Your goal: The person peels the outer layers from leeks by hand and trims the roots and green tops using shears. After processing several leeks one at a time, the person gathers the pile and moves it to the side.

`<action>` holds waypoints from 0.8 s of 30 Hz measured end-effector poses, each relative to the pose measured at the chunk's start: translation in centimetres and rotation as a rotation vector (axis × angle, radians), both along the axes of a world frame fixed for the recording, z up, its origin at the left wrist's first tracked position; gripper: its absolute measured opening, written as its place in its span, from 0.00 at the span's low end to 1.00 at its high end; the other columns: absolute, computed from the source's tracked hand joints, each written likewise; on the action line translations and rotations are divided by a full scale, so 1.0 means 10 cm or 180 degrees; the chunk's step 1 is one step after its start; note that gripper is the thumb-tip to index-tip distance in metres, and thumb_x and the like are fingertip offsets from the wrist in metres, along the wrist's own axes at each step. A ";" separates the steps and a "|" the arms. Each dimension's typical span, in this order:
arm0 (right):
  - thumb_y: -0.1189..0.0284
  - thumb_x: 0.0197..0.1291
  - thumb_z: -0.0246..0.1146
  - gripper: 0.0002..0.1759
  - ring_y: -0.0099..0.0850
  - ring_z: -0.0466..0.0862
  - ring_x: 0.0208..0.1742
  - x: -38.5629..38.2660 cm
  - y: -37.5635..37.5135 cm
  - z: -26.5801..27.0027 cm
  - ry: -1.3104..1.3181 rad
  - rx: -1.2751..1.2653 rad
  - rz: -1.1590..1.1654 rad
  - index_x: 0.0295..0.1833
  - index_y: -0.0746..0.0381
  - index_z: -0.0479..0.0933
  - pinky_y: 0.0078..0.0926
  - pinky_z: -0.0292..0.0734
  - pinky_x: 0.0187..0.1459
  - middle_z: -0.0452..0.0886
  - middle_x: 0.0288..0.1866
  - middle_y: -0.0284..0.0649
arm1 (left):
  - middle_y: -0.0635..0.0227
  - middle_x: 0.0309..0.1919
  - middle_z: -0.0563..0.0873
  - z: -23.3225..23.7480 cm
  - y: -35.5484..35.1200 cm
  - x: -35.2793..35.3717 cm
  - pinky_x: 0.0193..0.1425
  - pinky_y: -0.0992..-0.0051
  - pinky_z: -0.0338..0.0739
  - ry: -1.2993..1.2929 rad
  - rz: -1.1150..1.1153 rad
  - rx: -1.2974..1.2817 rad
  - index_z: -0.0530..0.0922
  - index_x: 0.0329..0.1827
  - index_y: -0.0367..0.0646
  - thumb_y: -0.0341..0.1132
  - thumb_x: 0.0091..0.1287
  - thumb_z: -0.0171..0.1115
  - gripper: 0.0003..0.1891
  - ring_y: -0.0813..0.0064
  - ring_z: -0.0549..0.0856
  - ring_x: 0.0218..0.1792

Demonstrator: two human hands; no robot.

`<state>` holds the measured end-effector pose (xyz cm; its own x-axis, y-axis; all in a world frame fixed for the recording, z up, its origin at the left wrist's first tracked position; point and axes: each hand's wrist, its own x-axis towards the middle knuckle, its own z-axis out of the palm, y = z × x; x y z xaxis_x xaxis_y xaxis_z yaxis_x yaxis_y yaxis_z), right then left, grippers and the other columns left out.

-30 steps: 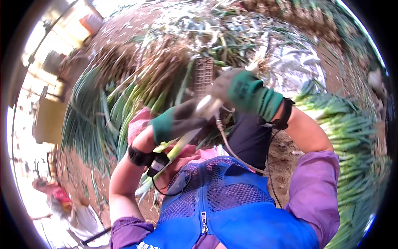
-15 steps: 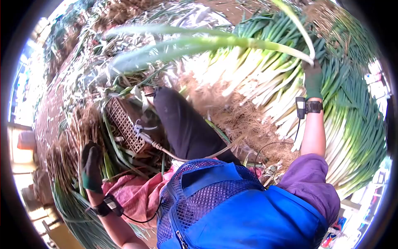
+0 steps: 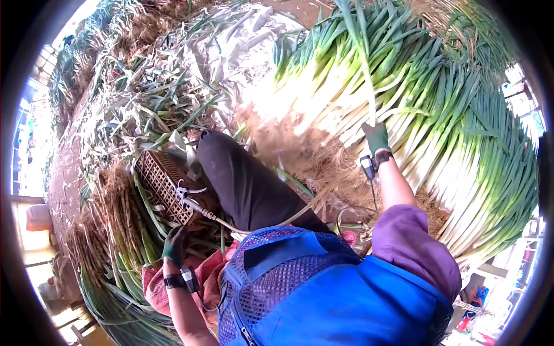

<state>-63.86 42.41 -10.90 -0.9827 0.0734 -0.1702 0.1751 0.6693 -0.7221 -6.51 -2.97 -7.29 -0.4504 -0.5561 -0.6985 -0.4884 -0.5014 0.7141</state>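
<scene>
My right hand [image 3: 376, 136], in a dark green glove, is closed around the white lower end of a long green onion [image 3: 369, 86]. Its leaves point away from me over a broad pile of peeled green onions [image 3: 461, 167], laid with white stalks toward me. My left hand [image 3: 174, 245], gloved too, is held low with its fingers stretched out and nothing visible in them. It is just in front of a brown plastic crate [image 3: 164, 184] and right of unpeeled green onions [image 3: 124, 213] with brown, dirty stalks. An air gun [image 3: 183, 193] on a hose rests against the crate.
Stripped leaves and skins [image 3: 156, 109] cover the ground at the far left. Cut roots [image 3: 306, 153] lie between my knee [image 3: 231, 173] and the pile. The hose [image 3: 277, 224] crosses my thigh. More unpeeled bundles [image 3: 156, 23] lie at the back left.
My right hand has come left and nearer with the green onion, whose leaves have swung from pointing left to pointing away. My left hand has moved right, toward the crate.
</scene>
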 end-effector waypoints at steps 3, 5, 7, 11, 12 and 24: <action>0.57 0.60 0.63 0.28 0.50 0.87 0.54 -0.25 -0.20 0.19 -0.0362 0.1193 0.0398 0.56 0.68 0.82 0.40 0.81 0.56 0.87 0.51 0.57 | 0.78 0.33 0.83 -0.01 0.04 -0.01 0.32 0.82 0.73 -0.0104 -0.0001 -0.0056 0.82 0.55 0.41 0.40 0.71 0.67 0.16 0.84 0.78 0.28; 0.49 0.62 0.61 0.30 0.47 0.87 0.57 -0.34 -0.34 0.44 -0.0434 0.2339 0.0862 0.56 0.63 0.85 0.40 0.81 0.59 0.87 0.56 0.52 | 0.78 0.32 0.82 -0.03 0.06 -0.02 0.32 0.82 0.72 -0.0118 0.0003 -0.0083 0.82 0.53 0.41 0.40 0.71 0.67 0.14 0.84 0.76 0.27; 0.50 0.61 0.65 0.31 0.50 0.86 0.58 -0.44 -0.46 0.51 0.0112 0.2417 0.0869 0.59 0.64 0.80 0.41 0.80 0.60 0.86 0.55 0.56 | 0.78 0.31 0.80 -0.10 0.07 -0.02 0.30 0.81 0.72 -0.0112 0.0064 -0.0087 0.81 0.49 0.41 0.39 0.71 0.66 0.12 0.85 0.75 0.26; 0.53 0.58 0.68 0.33 0.54 0.84 0.59 -0.74 -0.68 0.51 0.0261 0.1543 0.0714 0.60 0.66 0.75 0.43 0.78 0.63 0.84 0.55 0.61 | 0.79 0.27 0.77 -0.18 0.03 0.07 0.28 0.80 0.68 0.0126 -0.1316 -0.1424 0.80 0.40 0.45 0.42 0.73 0.64 0.10 0.84 0.73 0.25; 0.53 0.58 0.67 0.33 0.54 0.84 0.59 -0.83 -0.72 0.46 0.0144 0.1266 0.0614 0.60 0.66 0.76 0.42 0.77 0.63 0.84 0.55 0.61 | 0.79 0.27 0.77 -0.14 0.05 0.04 0.28 0.81 0.67 0.0124 -0.1860 -0.2223 0.79 0.38 0.46 0.44 0.74 0.63 0.11 0.84 0.73 0.24; 0.68 0.61 0.70 0.11 0.20 0.66 0.24 -0.89 -0.47 1.23 0.1665 -0.2124 0.0241 0.30 0.61 0.77 0.25 0.64 0.26 0.72 0.23 0.27 | 0.66 0.45 0.87 -0.98 0.03 -0.43 0.57 0.61 0.80 0.1181 0.0618 0.2026 0.81 0.50 0.49 0.55 0.78 0.55 0.19 0.63 0.85 0.48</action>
<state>-72.81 37.69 1.39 -0.9451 0.0499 0.3229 -0.3191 0.0710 -0.9451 -10.79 -2.65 -17.11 -0.6535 -0.1897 -0.7328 -0.1339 -0.9238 0.3586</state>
